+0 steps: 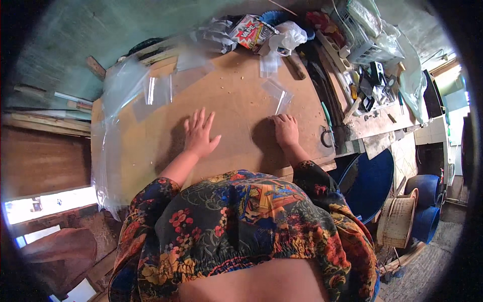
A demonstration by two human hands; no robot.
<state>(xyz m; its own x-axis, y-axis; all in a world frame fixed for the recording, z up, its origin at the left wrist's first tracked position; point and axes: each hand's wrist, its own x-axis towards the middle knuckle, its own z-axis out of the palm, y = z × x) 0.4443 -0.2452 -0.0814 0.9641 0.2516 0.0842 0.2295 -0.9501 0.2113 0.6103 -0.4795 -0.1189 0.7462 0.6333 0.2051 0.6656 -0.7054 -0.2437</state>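
My left hand is over the brown tabletop, its fingers spread and nothing held. To its right, my right hand has its fingers bent down and close together; whatever they may hold is hidden. Just beyond the right fingertips lies a small clear plastic bag. Dark shadows fall on the board to the left of both hands. Farther off on the left are more clear plastic bags, beside a large clear plastic sheet that hangs over the table's left edge.
A red-and-white printed box and a white plastic bag sit at the far edge. A white tray of small tools stands at the right, near a black ring. Blue drums are below the right side.
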